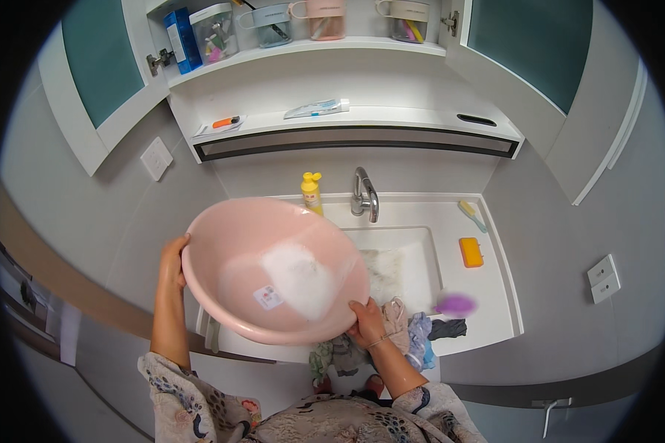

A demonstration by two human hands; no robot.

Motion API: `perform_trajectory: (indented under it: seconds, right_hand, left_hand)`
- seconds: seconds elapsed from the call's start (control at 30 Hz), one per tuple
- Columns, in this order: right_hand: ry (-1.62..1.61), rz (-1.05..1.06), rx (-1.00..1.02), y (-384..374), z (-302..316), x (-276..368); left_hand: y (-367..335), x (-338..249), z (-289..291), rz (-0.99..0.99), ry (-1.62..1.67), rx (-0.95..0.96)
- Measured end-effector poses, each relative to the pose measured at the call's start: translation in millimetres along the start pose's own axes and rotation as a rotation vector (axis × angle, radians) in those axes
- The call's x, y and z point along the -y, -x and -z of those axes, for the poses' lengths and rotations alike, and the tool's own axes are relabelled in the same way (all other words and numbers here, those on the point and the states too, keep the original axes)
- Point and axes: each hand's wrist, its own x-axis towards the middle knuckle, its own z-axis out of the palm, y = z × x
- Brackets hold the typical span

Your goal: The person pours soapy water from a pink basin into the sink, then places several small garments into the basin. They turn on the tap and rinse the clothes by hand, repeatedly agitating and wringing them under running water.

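Observation:
A large pink plastic basin (229, 244) is held up over the left part of the sink counter, tilted so its inside shows. White suds (299, 280) lie in it beside a small white label (267, 297). My left hand (174, 260) grips the rim at the left, while my right hand (366, 323) is closed on the rim at the lower right. Right of the basin the sink (417, 258) holds some cloudy, foamy water. Several crumpled cloths, one of them lavender (419, 336), hang over the sink's front edge near my right wrist.
A chrome faucet (363, 196) and a yellow bottle (312, 193) stand behind the basin. On the right counter lie a brush (471, 215), an orange soap bar (471, 252) and a blurred purple object (456, 304). Above, an open cabinet (303, 55) holds cups and a tube.

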Motion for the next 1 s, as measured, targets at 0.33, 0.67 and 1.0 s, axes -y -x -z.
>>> perform_trajectory:
  seconds: [0.33, 0.67, 1.0]
  right_hand:
    - [0.259, 0.403, 0.086, 33, -30, 23]
    - [0.378, 0.538, 0.161, 56, -18, 60]
    - [0.27, 0.279, 0.118, 28, 9, 12]
  left_hand:
    - [44, 56, 63, -0.076, -0.271, -0.12]
    - [59, 132, 38, -0.25, -0.007, -0.084]
    - [77, 39, 41, -0.28, -0.092, -0.075]
